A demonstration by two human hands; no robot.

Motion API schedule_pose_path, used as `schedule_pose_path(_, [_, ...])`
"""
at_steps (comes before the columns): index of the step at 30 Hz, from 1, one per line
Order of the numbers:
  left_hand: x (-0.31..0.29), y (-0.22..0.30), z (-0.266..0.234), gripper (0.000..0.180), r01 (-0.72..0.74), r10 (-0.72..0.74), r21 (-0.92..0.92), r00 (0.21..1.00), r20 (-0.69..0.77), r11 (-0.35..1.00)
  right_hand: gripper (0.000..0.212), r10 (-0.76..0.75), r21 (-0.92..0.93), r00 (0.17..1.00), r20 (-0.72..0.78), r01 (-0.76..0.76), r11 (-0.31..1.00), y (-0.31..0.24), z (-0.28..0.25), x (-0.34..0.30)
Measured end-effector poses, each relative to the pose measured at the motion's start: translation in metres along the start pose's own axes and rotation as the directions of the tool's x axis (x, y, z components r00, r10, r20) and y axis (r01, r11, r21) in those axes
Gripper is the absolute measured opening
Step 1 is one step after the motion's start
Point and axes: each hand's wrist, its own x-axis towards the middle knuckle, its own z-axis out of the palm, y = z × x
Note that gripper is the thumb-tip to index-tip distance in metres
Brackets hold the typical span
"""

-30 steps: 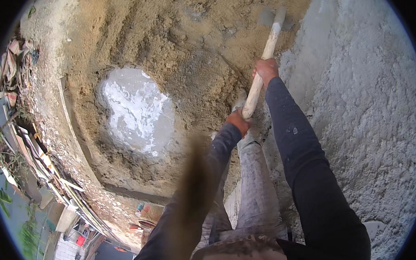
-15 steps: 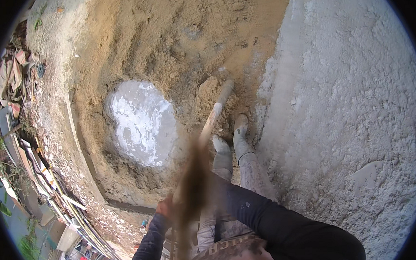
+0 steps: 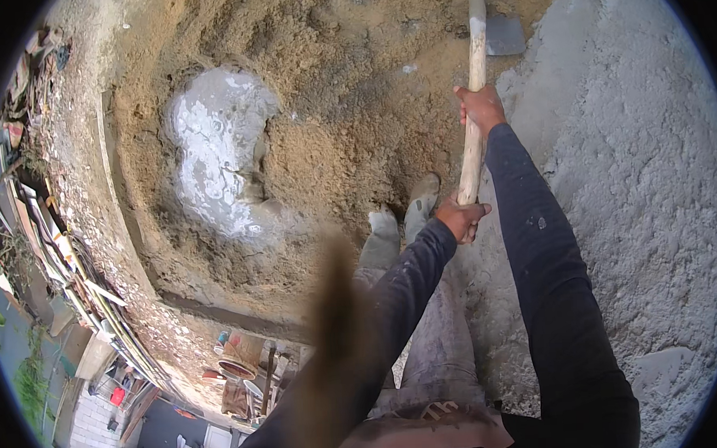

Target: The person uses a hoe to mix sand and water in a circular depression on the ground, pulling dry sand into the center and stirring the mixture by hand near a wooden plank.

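Observation:
A hoe (image 3: 470,163) with a pale wooden handle stretches away from me on the right. My left hand (image 3: 460,219) is wrapped round the near end of its handle. Farther up, my right hand (image 3: 481,107) grips the same handle, fingers closed. The flat grey blade (image 3: 505,36) rests at the far right, over the edge of the sandy mix (image 3: 342,71). A whitish pool of water (image 3: 213,154) lies in a hollow of this mix, left of my boots (image 3: 421,204). How deep the blade sits cannot be seen.
Rough grey concrete (image 3: 632,177) spreads along the right. A low edging strip (image 3: 118,196) bounds the mix on the left. Boards and poles (image 3: 78,279) are piled beyond it, with baskets and tools (image 3: 240,368) nearer. A blurred brown thing (image 3: 332,347) hangs close before the camera.
The hoe has swung from in front of my boots to the far right, both hands with it. The pool's right side now shows a notch, and wet mix spreads at its near side.

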Motion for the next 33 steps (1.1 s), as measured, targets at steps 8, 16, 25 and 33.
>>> schedule_pose_path(8, [-0.017,-0.028,-0.080,0.018,0.147,-0.142,-0.398,0.989,0.043,0.906,0.025,0.124,-0.351,0.991,0.040,-0.102,0.931,0.068,0.112,0.013])
schedule_pose_path(16, [-0.177,-0.038,-0.178,0.024,0.276,-0.214,0.172,0.927,-0.309,0.946,0.021,0.338,0.267,0.932,0.134,-0.362,0.893,0.109,0.210,-0.135])
schedule_pose_path(25, [-0.439,-0.051,-0.201,0.023,0.399,-0.381,0.012,0.883,-0.275,0.917,0.037,0.452,0.233,0.855,0.255,-0.508,0.829,0.076,0.253,-0.403])
schedule_pose_path(33, [-0.335,0.002,-0.135,0.039,0.212,-0.111,0.477,0.967,-0.231,0.853,0.027,0.227,0.593,0.967,0.115,-0.250,0.766,-0.004,0.129,-0.298])
